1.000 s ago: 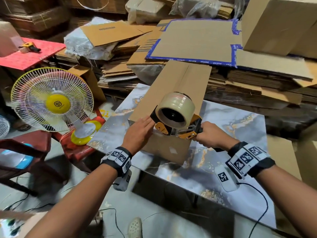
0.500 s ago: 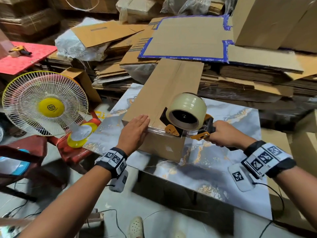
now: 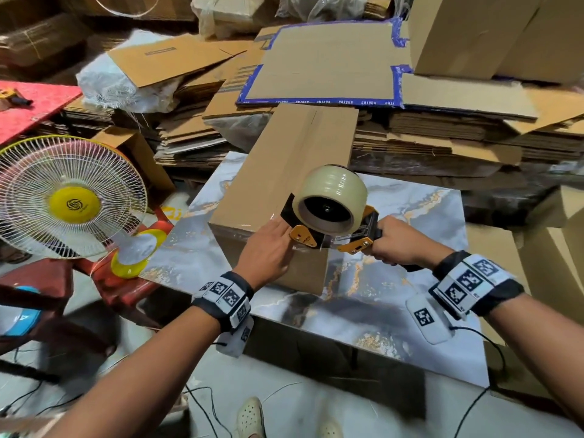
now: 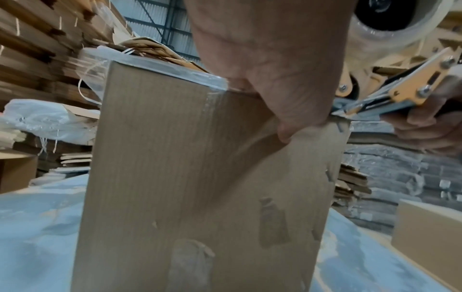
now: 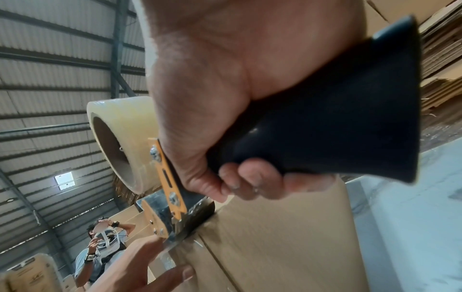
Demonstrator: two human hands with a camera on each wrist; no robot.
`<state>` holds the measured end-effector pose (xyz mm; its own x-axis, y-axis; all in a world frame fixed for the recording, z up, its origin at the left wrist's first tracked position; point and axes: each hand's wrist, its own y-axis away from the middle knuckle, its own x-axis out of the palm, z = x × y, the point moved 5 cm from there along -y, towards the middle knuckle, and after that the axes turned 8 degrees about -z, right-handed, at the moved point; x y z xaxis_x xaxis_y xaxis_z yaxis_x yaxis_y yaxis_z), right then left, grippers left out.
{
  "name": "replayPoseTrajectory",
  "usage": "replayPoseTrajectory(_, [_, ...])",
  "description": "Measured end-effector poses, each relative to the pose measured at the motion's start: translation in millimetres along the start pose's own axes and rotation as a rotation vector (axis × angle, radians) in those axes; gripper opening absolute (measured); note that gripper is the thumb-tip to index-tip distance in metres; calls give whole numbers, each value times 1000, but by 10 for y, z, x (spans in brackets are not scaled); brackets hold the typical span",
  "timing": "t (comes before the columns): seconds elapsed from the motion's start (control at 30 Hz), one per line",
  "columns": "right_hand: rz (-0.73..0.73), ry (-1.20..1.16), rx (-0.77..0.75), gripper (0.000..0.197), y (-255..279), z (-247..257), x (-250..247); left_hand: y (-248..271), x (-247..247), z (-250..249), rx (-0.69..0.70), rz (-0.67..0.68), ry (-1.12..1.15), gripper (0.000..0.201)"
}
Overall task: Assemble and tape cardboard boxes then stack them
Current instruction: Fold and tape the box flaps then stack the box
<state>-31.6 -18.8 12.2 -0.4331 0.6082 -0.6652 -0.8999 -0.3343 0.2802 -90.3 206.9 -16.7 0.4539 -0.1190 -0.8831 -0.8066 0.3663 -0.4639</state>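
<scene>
A long brown cardboard box [image 3: 284, 172] lies on the marble-patterned table [image 3: 395, 295], its near end facing me. My left hand [image 3: 268, 248] lies flat over the box's near top edge, thumb down on the front face [image 4: 200, 177], pressing clear tape [image 4: 175, 69] there. My right hand [image 3: 398, 245] grips the black handle [image 5: 337, 118] of an orange tape dispenser [image 3: 335, 229] with a big clear tape roll [image 3: 331, 197]. The dispenser's blade end sits at the box's near right corner [image 5: 190, 225].
Flattened cardboard sheets [image 3: 331, 67] and stacks lie behind the table. Assembled boxes [image 3: 480, 33] stand at the back right, more boxes [image 3: 556, 248] at the right. A white and yellow fan [image 3: 69, 197] stands left on a red stool. Another person [image 5: 100, 254] stands behind.
The dispenser has moved right along the box's near top edge to its right corner. My left hand followed it to the right along that edge, staying flat.
</scene>
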Motion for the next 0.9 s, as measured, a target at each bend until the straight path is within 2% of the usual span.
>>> replayPoseTrajectory(0.1, [7,28,-17,33,32,14,-46,34,40,57,-23,-17,61,48])
replayPoseTrajectory(0.17, [11,48,-13,31,44,-55,-130,42,96,92,-39,37,89,50])
replayPoseTrajectory(0.37, [-20,81,5,25,81,-257,-228,34,216,120,-135,215,83,82])
replayPoseTrajectory(0.47, [-46,117,-11,31,74,-251,-197,-14,239,80,-201,264,95,82])
replayPoseTrajectory(0.6, [-60,114,-25,32,80,-278,-191,-148,270,-105,-132,288,44,72])
replayPoseTrajectory(0.67, [-58,119,-25,31,76,-292,-184,-190,259,-128,-140,269,66,66])
replayPoseTrajectory(0.8, [-46,111,-24,26,101,-305,-197,-158,300,-91,-131,263,99,72])
replayPoseTrajectory(0.9, [-52,111,-4,22,159,-399,-286,-141,347,-69,-102,295,61,84])
